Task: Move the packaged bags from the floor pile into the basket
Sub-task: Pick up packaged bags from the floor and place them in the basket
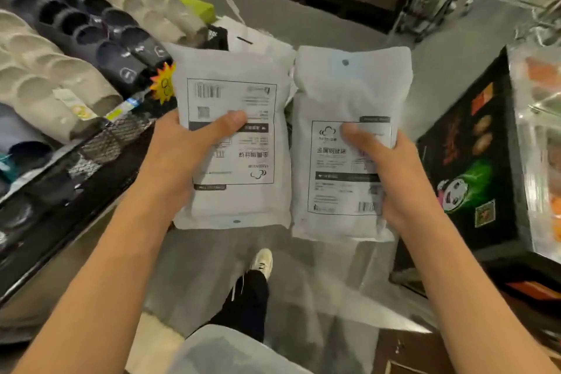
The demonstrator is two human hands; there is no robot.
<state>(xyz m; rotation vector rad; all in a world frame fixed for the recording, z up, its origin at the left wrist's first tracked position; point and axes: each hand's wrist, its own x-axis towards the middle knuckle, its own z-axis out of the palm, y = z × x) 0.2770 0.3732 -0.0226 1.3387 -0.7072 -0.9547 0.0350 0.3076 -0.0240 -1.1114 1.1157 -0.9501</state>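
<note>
You see two white bags point(233, 143) with black printed labels; left of them, beige and black slippers point(91, 39); below them, grey floor point(212, 267).

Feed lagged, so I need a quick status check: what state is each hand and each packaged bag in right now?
Left hand: grips the left white plastic bag, thumb across its label.
Right hand: grips the right white plastic bag, thumb on its label.
Left white plastic bag: held up off the floor, sealed, label upside down.
Right white plastic bag: held up beside it, sealed, label upright.
Basket: not clearly in view.
</note>
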